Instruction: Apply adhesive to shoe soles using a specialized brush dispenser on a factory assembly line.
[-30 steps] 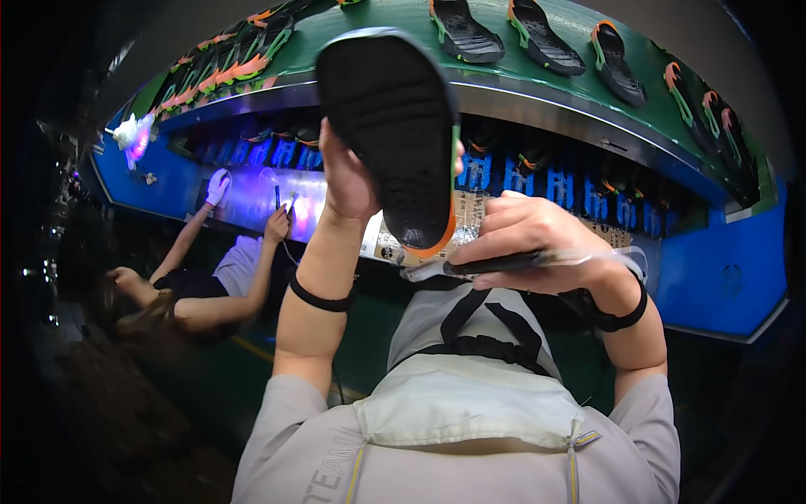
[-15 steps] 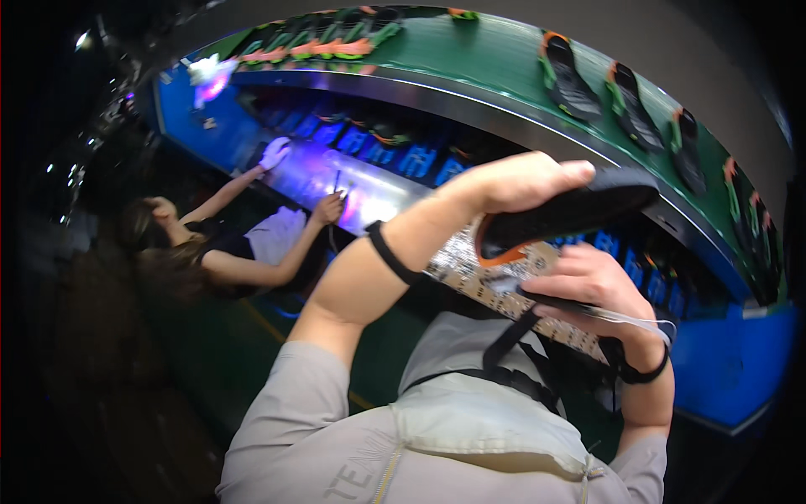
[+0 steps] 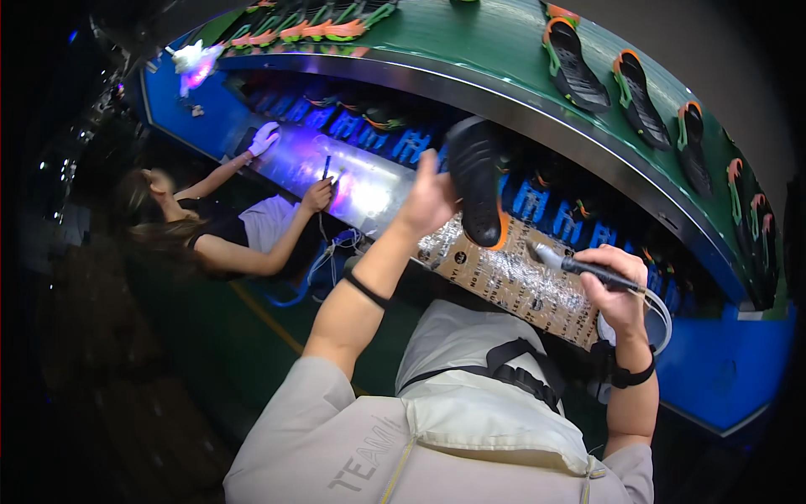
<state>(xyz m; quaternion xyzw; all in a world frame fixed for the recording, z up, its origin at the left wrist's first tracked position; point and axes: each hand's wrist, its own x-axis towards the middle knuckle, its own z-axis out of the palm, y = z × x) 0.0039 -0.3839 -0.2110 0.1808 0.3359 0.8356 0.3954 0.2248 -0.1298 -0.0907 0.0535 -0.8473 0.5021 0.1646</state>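
Holding up a black, ribbed, rubbery-looking shoe sole with orange trim [image 3: 478,186], over a brown printed cardboard sheet under shiny clear film [image 3: 497,281]. Clock: twelve is straight ahead of the wearer.

Status: looks mid-job on this piece. Sole in hand, tool off it, so I'd call it unfinished; can't tell what's been done to the surface or how much is left.

Long axis roughly half eleven to half five, orange-trimmed end at half five, ribbed face showing.

Left hand [image 3: 431,200] grips its nine o'clock edge: thumb sticking up, fingers hidden behind, so exact pinch can't be told. Right hand [image 3: 620,287], out at four, pinches a black-handled tool with a pale brush-like tip [image 3: 579,267] between thumb and fingers. Tip points at ten, near the sole, not touching. Clear thin tube [image 3: 666,326] loops by that wrist.

Further out at twelve to one: green belt [image 3: 470,50] carrying more black soles with orange and green trim [image 3: 579,71]. Around ten: co-worker's pale-gloved hand [image 3: 264,140] at a brightly lit metal bench [image 3: 369,185].
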